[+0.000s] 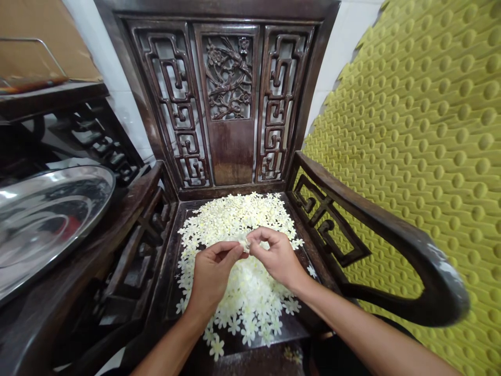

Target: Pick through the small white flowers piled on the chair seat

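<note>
The left hand (pixel 213 274) and right hand (pixel 276 256) meet above a heap of small cream-white five-petalled blossoms (pixel 245 295), almost touching each other. Each grip is closed in a fingertip pinch on a small clump of blossoms (pixel 245 243), which is partly hidden by the fingers and too small to make out in detail. The heap lies on the seat of a dark carved wooden armchair (pixel 233 156) and covers most of it, with a few loose blossoms scattered near the front edge and right side. Behind the heap rises the chair's back, with geometric fretwork on either side of a carved panel of a flowering branch (pixel 229 78). A curved wooden armrest (pixel 376 224) runs along the right of the seat. Just left of the chair, a large shiny steel tray (pixel 47 219) sits at a tilt, and a yellow-green dimpled foam sheet (pixel 430 156) fills the view on the right.
</note>
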`<state>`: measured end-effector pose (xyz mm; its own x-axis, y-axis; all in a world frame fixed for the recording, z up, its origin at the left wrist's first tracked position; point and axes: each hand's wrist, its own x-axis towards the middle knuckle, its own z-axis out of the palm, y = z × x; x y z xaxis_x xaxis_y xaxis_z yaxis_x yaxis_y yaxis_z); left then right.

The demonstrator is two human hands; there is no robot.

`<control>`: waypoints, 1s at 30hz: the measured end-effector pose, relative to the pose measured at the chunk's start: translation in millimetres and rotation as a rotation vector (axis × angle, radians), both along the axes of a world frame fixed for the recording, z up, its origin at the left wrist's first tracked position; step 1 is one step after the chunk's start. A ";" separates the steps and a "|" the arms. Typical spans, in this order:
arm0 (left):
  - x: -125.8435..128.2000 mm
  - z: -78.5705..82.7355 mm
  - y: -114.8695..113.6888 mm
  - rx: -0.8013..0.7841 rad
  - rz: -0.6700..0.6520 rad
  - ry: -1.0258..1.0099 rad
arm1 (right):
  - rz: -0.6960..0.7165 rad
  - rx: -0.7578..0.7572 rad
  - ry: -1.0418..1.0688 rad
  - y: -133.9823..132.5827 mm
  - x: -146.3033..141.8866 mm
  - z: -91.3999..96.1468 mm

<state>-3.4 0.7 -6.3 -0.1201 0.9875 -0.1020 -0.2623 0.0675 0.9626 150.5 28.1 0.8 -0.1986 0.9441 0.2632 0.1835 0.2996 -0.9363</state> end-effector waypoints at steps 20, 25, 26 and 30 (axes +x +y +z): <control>-6.9 -3.9 1.7 0.031 -0.023 0.101 | 0.063 0.247 -0.256 -4.1 -0.1 4.1; -5.7 -0.3 0.5 0.061 -0.037 0.131 | 0.057 0.282 -0.276 -1.2 3.6 3.3; -5.3 0.4 0.5 0.061 -0.035 0.127 | 0.053 0.290 -0.278 -1.0 4.0 3.4; -4.2 0.3 0.3 0.055 -0.040 0.103 | 0.043 0.303 -0.279 -1.6 4.0 4.9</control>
